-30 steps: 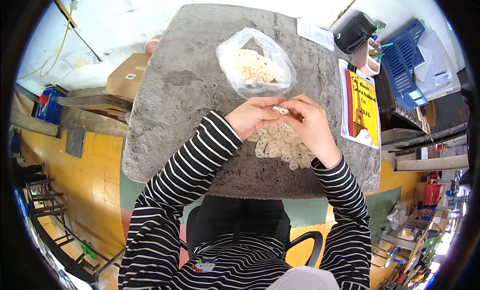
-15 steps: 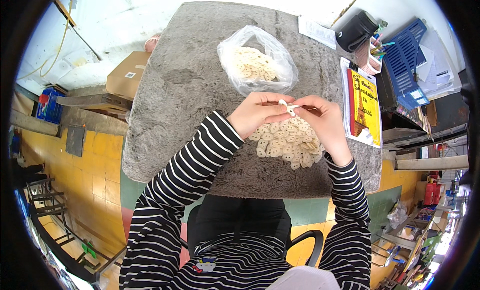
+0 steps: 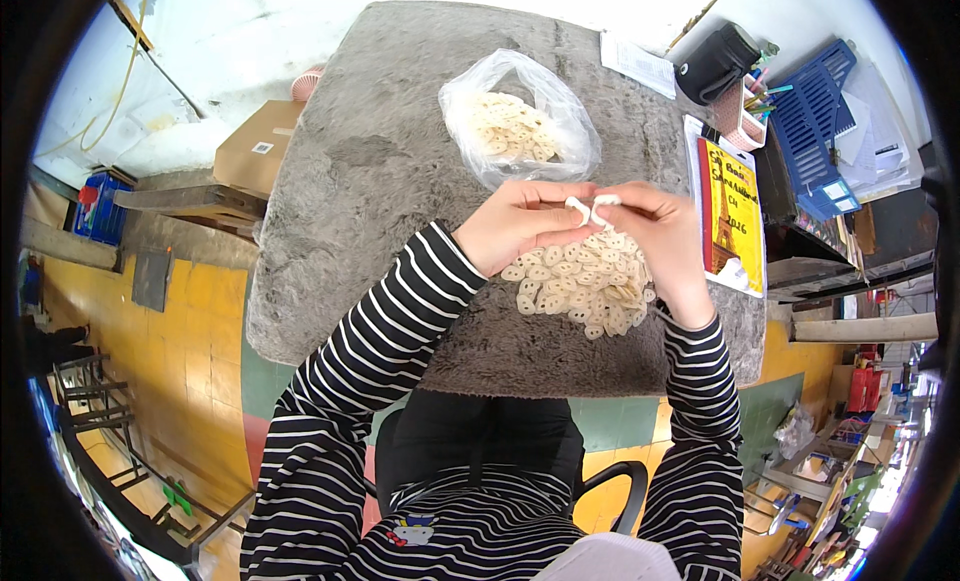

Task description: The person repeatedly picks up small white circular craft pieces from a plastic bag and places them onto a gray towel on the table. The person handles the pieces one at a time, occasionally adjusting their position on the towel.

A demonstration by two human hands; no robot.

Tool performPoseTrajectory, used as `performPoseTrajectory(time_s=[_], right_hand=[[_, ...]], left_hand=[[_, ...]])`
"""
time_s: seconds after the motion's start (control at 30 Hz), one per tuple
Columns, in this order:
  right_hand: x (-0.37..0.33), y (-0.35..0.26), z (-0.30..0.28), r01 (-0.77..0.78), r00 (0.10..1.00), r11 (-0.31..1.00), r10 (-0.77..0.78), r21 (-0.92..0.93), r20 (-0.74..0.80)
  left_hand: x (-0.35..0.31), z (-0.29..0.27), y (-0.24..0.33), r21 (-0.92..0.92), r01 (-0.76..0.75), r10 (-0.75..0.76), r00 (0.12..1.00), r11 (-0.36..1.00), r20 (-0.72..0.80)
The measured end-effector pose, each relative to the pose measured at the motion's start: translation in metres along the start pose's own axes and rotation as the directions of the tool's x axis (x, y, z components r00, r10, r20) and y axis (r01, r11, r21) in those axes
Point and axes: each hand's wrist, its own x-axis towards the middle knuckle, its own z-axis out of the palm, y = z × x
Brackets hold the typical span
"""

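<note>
Over the middle of the table my left hand (image 3: 515,226) pinches a small white piece (image 3: 578,210) between thumb and fingers. Close beside it, my right hand (image 3: 660,231) grips another white bit (image 3: 602,208) the same way; whether the two bits join cannot be made out. Just below both hands lies a loose pile of flat, cream-coloured pieces with small dark holes (image 3: 580,296), partly covered by my fingers. Beyond my hands stands an open clear plastic bag (image 3: 575,131) holding many similar cream pieces (image 3: 505,126).
A grey plush cover (image 3: 350,181) spreads over the table. Along its right side are a yellow booklet in a clear sleeve (image 3: 735,206), a pink pen basket (image 3: 742,121), a black cylindrical object (image 3: 718,63) and white papers (image 3: 637,66). A cardboard box (image 3: 255,151) stands off to the left.
The white item held between both hands now shows as two bits with a gap between them. My right hand has turned and shifted slightly up and right.
</note>
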Motion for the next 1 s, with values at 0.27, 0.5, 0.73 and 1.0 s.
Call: performPoseTrajectory(time_s=[0.27,0.5,0.73,1.0], right_hand=[[0.077,-0.014,0.010,0.135,0.991,0.989,-0.135,-0.057,0.015],[0.064,-0.024,0.024,0.166,0.970,0.963,-0.119,-0.214,0.213],[0.037,-0.023,0.024,0.214,0.960,0.952,-0.164,-0.220,0.225],[0.037,-0.018,0.012,0.092,0.973,0.996,-0.094,0.020,0.211]], left_hand=[[-0.008,-0.008,0.028,-0.035,-0.109,0.103,0.984,0.993,-0.147],[-0.009,-0.017,0.030,-0.075,-0.085,0.073,0.986,0.994,-0.153],[-0.008,-0.018,0.023,-0.139,-0.034,0.010,0.986,0.990,-0.169],[-0.009,-0.017,0.025,-0.291,-0.087,0.063,0.994,0.953,-0.092]])
